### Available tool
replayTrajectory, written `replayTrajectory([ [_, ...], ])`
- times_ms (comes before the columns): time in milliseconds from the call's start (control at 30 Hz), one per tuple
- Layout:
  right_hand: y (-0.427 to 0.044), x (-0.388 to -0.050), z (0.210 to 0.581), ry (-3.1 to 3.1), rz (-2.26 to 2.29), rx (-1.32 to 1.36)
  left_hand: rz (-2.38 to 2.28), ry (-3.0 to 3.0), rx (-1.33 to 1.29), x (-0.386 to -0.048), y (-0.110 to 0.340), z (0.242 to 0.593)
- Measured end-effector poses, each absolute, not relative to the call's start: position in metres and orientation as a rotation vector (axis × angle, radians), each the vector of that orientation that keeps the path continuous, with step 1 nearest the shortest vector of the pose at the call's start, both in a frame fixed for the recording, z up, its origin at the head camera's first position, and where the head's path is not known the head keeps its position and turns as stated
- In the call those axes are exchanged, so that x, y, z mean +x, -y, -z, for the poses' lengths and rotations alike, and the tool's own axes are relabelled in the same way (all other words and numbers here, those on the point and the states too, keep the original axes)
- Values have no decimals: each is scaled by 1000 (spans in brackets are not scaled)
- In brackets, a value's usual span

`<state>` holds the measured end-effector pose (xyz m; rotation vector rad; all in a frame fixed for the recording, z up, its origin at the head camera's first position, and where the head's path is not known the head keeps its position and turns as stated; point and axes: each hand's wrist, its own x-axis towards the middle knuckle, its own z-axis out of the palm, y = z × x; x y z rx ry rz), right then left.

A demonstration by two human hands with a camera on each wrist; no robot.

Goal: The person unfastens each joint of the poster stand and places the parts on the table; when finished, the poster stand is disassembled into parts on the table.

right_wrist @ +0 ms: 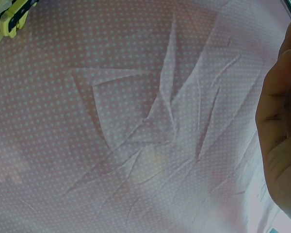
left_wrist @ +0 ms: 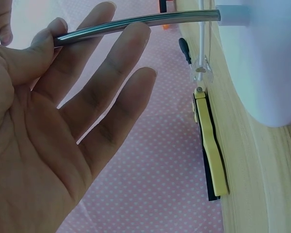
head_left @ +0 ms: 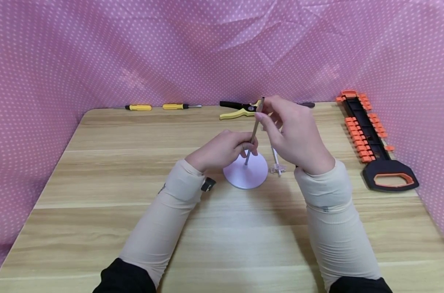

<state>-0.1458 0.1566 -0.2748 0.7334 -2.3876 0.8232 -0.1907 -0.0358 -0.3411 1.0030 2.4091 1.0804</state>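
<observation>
A slim metal rod [head_left: 255, 129] stands tilted on a white round base [head_left: 240, 179]. In the left wrist view, the rod [left_wrist: 184, 18] ends at a short white socket [left_wrist: 234, 15] on the base. My left hand [head_left: 227, 147] pinches the rod partway up between thumb and index finger, the other fingers loosely extended. Higher up, my right hand [head_left: 293, 130] holds the rod near its top with thumb and fingertips. Only part of the right hand [right_wrist: 283, 131] shows in the right wrist view. Beside the base lies a thin white stick with a clear plastic piece [head_left: 278, 168].
Behind the hands lie yellow-and-black pliers [head_left: 234, 115], partly hidden. Two yellow screwdrivers [head_left: 139, 108] lie along the back edge. A black rack with orange clips [head_left: 370, 130] and a handle is at the right. Pink dotted cloth [head_left: 170, 49] surrounds the wooden table [head_left: 108, 171].
</observation>
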Motion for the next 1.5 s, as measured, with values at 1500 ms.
replayTrajectory([
  [1500,-157,-147,276,2425,-881,731,-249,-2576,771,-195,36,380],
])
